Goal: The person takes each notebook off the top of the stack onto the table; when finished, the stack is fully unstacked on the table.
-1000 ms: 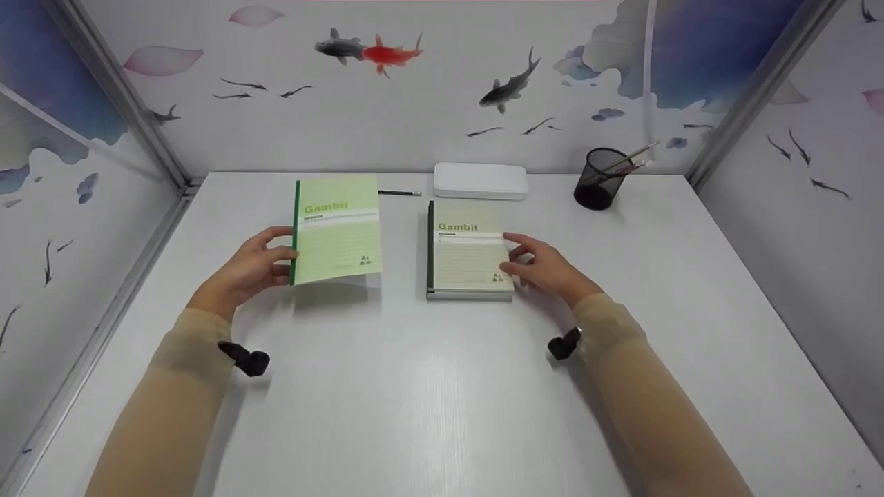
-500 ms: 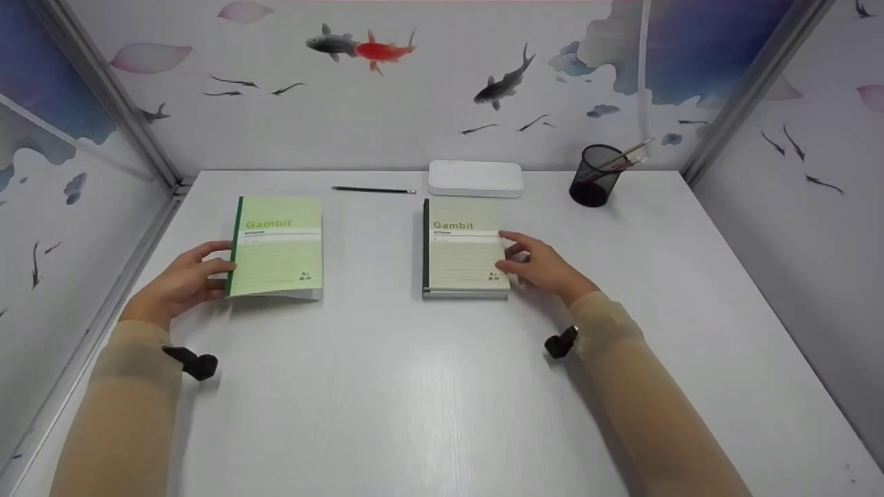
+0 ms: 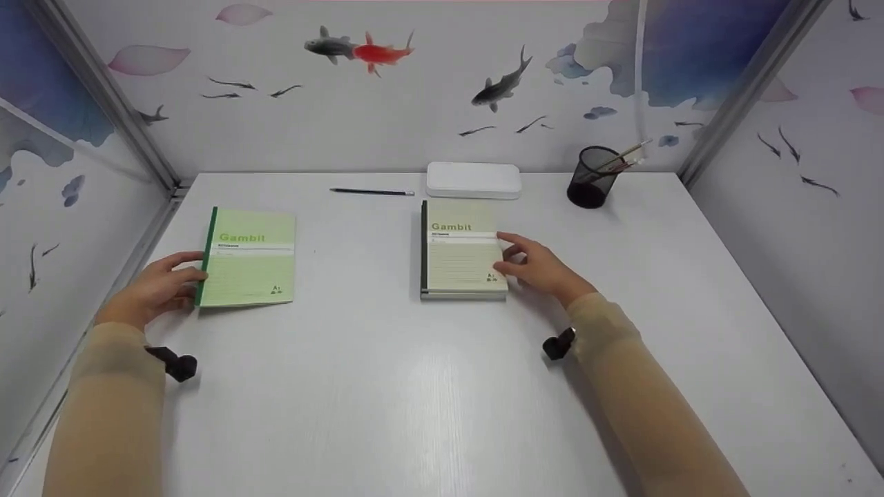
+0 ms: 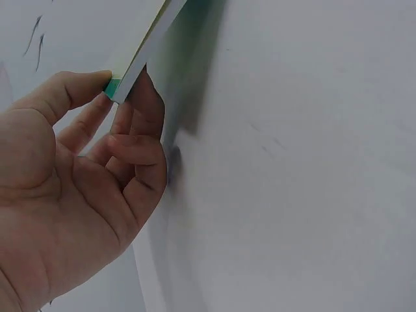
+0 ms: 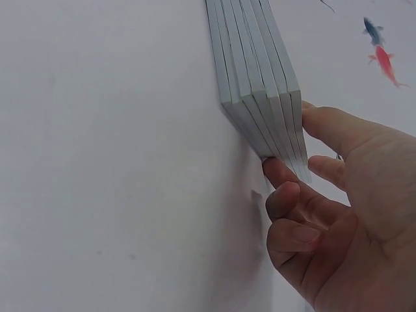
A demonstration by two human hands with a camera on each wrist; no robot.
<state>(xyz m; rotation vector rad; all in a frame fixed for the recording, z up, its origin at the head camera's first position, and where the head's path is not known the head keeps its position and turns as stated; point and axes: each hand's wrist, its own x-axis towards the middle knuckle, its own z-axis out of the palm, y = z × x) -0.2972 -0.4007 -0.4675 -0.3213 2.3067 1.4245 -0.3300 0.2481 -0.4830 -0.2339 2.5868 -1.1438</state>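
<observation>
My left hand [image 3: 155, 286] pinches a light green notebook [image 3: 250, 266] by its dark green spine, thumb above and fingers underneath. In the left wrist view, the notebook's corner [image 4: 123, 81] sits between thumb and fingers, and its shadow falls on the white surface beside it. On the right, my right hand [image 3: 542, 268] holds the right edge of a stack of cream notebooks [image 3: 463, 259] with dark spines. The right wrist view shows several notebooks stacked in that pile [image 5: 260, 71], with the thumb on the top cover and a finger at the lower edge.
Along the back of the white table [image 3: 359, 386] lie a dark pencil [image 3: 371, 192] and a white case [image 3: 474, 180]. A black mesh pen holder [image 3: 591, 183] with several pencils stands at the back right. Printed panels enclose the table at the back and sides.
My left hand has carried the green notebook left and toward me, away from beside the stack, uncovering the whole pencil. The right hand stays on the cream stack.
</observation>
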